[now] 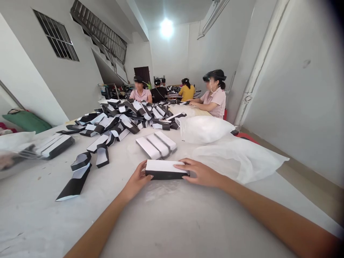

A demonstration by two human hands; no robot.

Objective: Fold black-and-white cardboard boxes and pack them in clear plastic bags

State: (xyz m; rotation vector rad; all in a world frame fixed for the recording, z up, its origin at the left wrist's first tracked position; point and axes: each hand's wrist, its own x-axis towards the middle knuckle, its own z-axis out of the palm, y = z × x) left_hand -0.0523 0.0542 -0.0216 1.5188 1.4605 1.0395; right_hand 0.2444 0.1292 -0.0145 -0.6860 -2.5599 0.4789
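Note:
A slim box (163,166), white on top and black along its front side, lies lengthwise between my two hands just above or on the table. My left hand (137,181) grips its left end, with the thumb on the black side. At the right end my right hand (197,172) holds it, fingers over the white top and thumb at the front. Directly beyond it, several similar white boxes (156,143) lie side by side, dark gaps between them. Whether anything is inside the held box cannot be seen.
A big heap of black-and-white paper sleeves (126,116) covers the table's far left. Clear plastic bags (206,129) lie at the right. Another stack of boxes (55,145) sits at the left, near a blurred hand (6,161). A co-worker (215,95) sits at the far right.

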